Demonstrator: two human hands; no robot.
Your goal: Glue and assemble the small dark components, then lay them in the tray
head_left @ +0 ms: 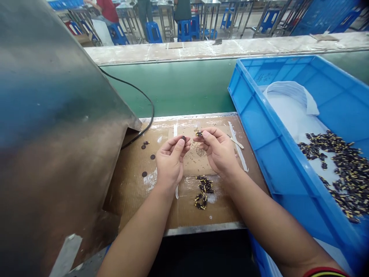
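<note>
Between the thumb and fingers of my left hand [173,157] is a small dark round disc [183,138]. Close to its right, my right hand [217,150] pinches a small black and yellow piece [198,134]. The two hands are slightly apart above the cardboard-covered table [132,192]. Nearer to me lies a loose pile of black and yellow pieces [206,184]. Left of my left hand, several dark discs [152,157] rest on the cardboard.
A large blue bin [253,104] at the right holds many black and yellow pieces [346,165]. A metal housing [57,127] stands at the left, with a black cable [138,89] behind. A pale tool [236,142] lies beyond my right hand.
</note>
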